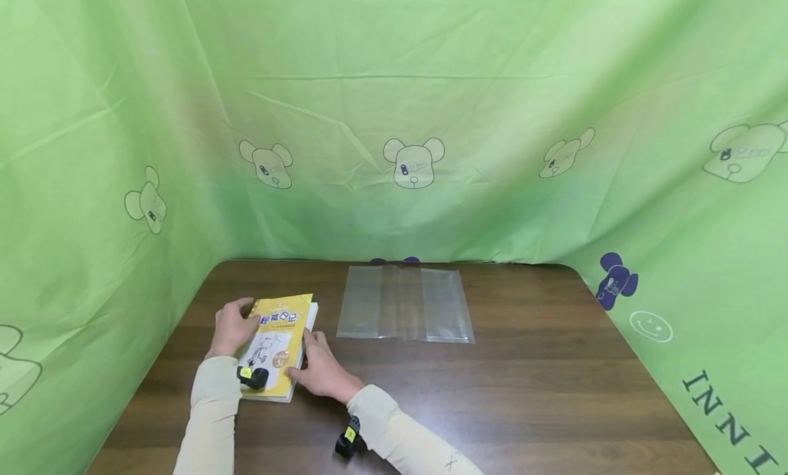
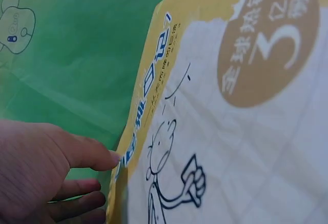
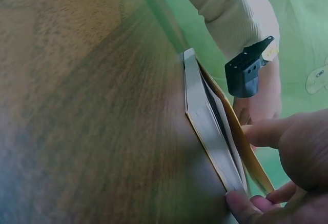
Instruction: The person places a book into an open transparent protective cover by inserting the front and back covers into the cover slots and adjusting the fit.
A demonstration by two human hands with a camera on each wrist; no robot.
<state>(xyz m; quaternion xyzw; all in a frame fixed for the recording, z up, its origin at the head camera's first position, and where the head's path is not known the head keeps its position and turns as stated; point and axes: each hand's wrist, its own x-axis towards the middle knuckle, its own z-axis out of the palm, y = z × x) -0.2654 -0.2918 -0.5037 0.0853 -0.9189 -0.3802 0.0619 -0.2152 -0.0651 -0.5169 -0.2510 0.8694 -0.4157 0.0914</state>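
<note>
Left hand (image 1: 231, 329) and right hand (image 1: 326, 369): fingers clamped on opposite edges of the book (image 1: 277, 345). Caution: uneven lifting may crease its gaping front cover (image 3: 247, 155).

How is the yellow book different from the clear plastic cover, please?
The yellow book is opaque and printed; the clear plastic cover is see-through. The book is thick, the cover thin. The left hand and right hand hold the book; neither touches the cover. Both look roughly rectangular.
</note>
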